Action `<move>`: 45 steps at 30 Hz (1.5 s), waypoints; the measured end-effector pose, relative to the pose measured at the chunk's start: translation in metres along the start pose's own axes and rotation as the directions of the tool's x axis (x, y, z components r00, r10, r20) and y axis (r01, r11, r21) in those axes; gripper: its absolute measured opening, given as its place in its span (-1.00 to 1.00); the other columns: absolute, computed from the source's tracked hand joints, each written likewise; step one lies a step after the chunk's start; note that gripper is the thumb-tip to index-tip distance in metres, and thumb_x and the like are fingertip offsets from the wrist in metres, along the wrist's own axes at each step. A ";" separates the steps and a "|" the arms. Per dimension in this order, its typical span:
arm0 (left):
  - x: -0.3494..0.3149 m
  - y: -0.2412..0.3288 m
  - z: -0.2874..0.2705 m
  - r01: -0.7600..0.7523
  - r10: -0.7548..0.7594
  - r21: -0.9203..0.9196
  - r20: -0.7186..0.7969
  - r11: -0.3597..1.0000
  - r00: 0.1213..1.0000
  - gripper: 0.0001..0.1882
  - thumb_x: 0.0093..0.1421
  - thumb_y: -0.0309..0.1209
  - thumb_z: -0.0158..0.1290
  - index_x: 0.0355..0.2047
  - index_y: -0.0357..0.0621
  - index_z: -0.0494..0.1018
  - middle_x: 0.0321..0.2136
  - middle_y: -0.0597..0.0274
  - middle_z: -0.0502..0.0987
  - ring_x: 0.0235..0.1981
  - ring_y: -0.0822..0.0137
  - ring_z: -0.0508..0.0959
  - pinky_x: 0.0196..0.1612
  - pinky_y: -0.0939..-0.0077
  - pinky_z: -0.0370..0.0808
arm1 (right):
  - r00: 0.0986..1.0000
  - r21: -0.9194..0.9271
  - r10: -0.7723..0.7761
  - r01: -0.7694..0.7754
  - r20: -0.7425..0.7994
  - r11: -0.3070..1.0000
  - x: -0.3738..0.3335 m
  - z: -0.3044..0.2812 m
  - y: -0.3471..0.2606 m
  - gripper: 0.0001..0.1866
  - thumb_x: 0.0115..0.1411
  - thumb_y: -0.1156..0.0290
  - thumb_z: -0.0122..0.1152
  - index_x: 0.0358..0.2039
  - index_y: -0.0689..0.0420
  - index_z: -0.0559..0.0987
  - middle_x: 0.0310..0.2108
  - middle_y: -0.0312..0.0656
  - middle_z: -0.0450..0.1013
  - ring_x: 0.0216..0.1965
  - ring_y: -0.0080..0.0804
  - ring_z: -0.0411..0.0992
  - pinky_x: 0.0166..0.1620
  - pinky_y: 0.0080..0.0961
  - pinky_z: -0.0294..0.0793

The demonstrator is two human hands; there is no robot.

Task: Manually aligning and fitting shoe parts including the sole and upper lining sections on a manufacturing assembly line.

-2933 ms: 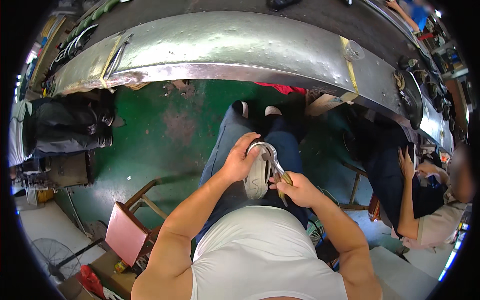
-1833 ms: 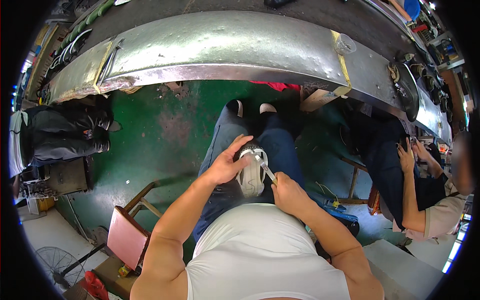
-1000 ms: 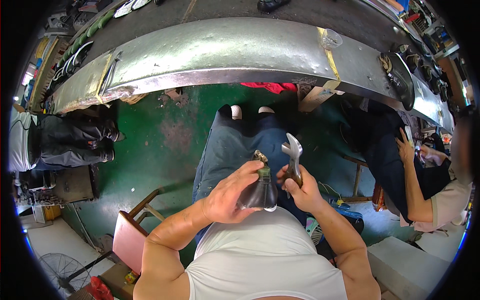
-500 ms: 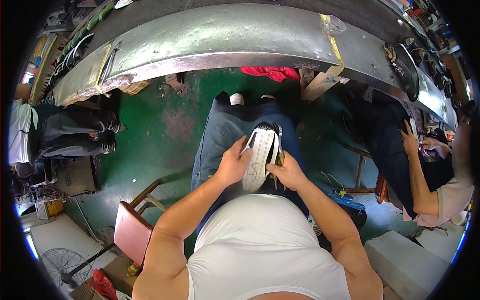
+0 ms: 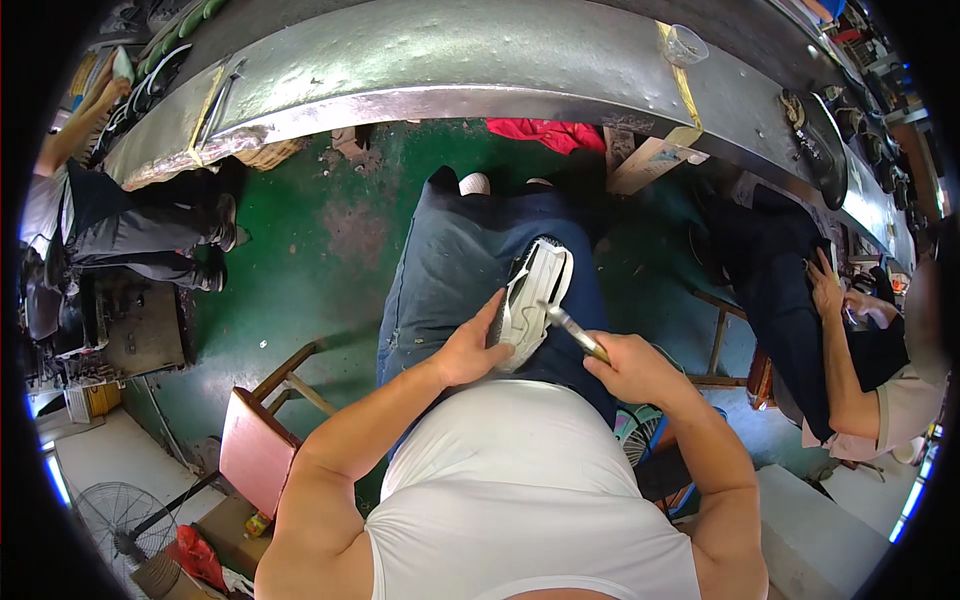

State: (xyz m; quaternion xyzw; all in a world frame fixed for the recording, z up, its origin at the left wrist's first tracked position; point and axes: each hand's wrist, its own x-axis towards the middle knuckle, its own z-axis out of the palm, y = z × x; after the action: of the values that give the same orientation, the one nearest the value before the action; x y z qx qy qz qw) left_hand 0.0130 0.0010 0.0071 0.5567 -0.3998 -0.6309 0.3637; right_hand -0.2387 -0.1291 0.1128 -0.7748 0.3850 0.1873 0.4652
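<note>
Hammer [image 5: 578,333] Hung Over Shoe [image 5: 540,292]

The shoe lay upside down near the right edge of your lap [image 5: 440,270]. Your left hand [image 5: 472,350] held its side, fingers spread. Your right hand [image 5: 632,365] curled its fingers tight around the hammer.

A worker wears a white sleeveless top [image 5: 530,490], its thin fabric gathering in soft creases across the midsection, with wide-cut armholes and a rounded neckline edged in a narrow band. Both arms are bare from the shoulder, as are the left hand [image 5: 472,350] and right hand [image 5: 632,368]. Loose blue jeans [image 5: 445,260], faded to grey-blue over the left leg and marked with small pale flecks, reach down to footwear with whitish, rounded toes [image 5: 474,184].
</note>
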 end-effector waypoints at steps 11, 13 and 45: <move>0.016 0.019 0.019 0.109 -0.222 -0.585 -0.126 0.804 0.967 -0.30 0.43 -0.16 -0.27 0.44 -0.31 -0.09 0.41 -0.02 0.09 0.40 0.20 0.12 0.41 0.43 0.01 | 0.960 -0.555 -0.182 0.271 0.212 0.786 0.041 -0.019 -0.040 -0.74 0.14 0.39 0.19 -0.26 0.35 0.52 -0.37 0.14 0.56 -0.26 0.06 0.56 -0.18 -0.12 0.55; 0.026 0.007 0.028 0.101 -0.351 -0.600 -0.315 0.794 0.882 -0.30 0.49 0.08 -0.37 0.37 -0.23 0.18 0.33 0.07 0.28 0.32 0.23 0.26 0.35 0.44 0.13 | 0.955 -0.438 -0.288 0.288 0.069 0.851 0.050 0.003 -0.019 -0.74 0.18 0.33 0.19 -0.31 0.32 0.54 -0.44 0.12 0.56 -0.36 0.11 0.56 -0.22 -0.04 0.53; 0.017 0.006 0.008 -0.134 0.312 0.660 -0.160 0.740 0.937 -0.35 0.40 -0.18 -0.10 0.43 0.01 0.02 0.33 -0.41 0.11 0.06 -0.30 0.50 0.16 0.15 0.45 | 0.964 -0.114 -0.144 0.121 -0.221 0.986 0.077 -0.009 0.001 -0.55 0.40 0.11 -0.02 -0.29 0.34 0.45 -0.41 0.24 0.50 -0.28 0.23 0.50 -0.17 0.01 0.45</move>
State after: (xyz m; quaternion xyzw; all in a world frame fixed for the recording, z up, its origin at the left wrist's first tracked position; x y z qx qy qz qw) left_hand 0.0027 -0.0159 0.0058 0.6720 -0.6033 -0.3298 0.2751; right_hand -0.1911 -0.1698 0.0666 -0.8374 0.3733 0.0841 0.3902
